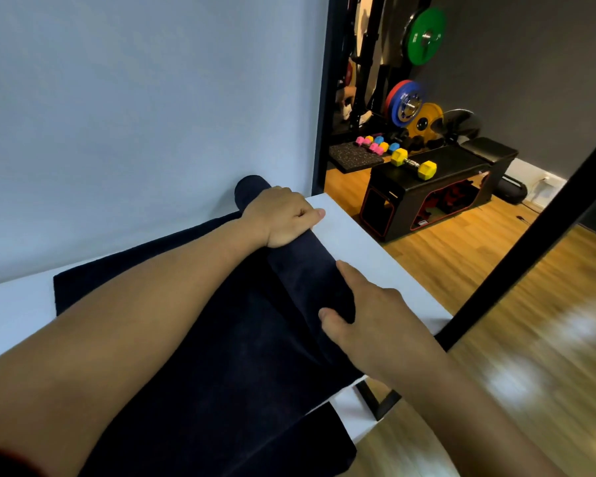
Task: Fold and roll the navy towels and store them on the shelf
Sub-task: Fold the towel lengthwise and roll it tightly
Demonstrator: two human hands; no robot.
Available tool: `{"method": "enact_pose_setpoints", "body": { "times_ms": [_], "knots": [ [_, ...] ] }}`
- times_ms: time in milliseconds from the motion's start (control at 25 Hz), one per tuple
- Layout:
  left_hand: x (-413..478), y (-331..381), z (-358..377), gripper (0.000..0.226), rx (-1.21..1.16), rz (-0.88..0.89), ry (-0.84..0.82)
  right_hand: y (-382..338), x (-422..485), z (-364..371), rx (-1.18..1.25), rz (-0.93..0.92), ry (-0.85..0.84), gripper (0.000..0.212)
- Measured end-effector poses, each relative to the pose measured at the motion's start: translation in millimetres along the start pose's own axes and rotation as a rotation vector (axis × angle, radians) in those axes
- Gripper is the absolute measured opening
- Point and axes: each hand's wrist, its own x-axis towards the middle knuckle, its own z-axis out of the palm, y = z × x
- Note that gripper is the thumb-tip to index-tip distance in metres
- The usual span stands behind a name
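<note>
A navy towel lies spread along a white table. Its far end is wound into a thick roll that runs from the wall toward the table's near edge. My left hand lies over the far part of the roll, fingers curled round it. My right hand presses on the near part, thumb tucked against the roll and fingers flat on top. The flat remainder of the towel stretches toward me under my forearms and drapes off the table's near edge.
A pale wall stands right behind the table. To the right, a black post slants past the table's corner. Beyond it is wooden floor, a black bench with a yellow dumbbell, and racked weight plates.
</note>
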Motion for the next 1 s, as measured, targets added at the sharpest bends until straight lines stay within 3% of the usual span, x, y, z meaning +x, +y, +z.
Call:
{"method": "enact_pose_setpoints", "body": {
  "times_ms": [320,480,880,1000],
  "knots": [
    [-15.8,-12.9,18.4,0.05,-0.155,0.165,0.205,-5.6,2.1,23.5,-0.518,-0.036,0.229,0.076],
    [-58.5,-30.4,20.3,0.052,-0.215,0.169,0.236,-15.4,-6.3,55.0,-0.678,-0.087,0.324,0.078],
    [-163.1,-70.1,11.8,0.049,-0.264,0.05,0.269,-61.7,-47.0,92.2,-0.472,-0.296,0.337,0.072],
    [-169.6,-71.0,10.4,0.049,-0.263,0.037,0.279,-61.2,-39.0,55.3,-0.375,-0.201,0.298,0.079]
  ]
}}
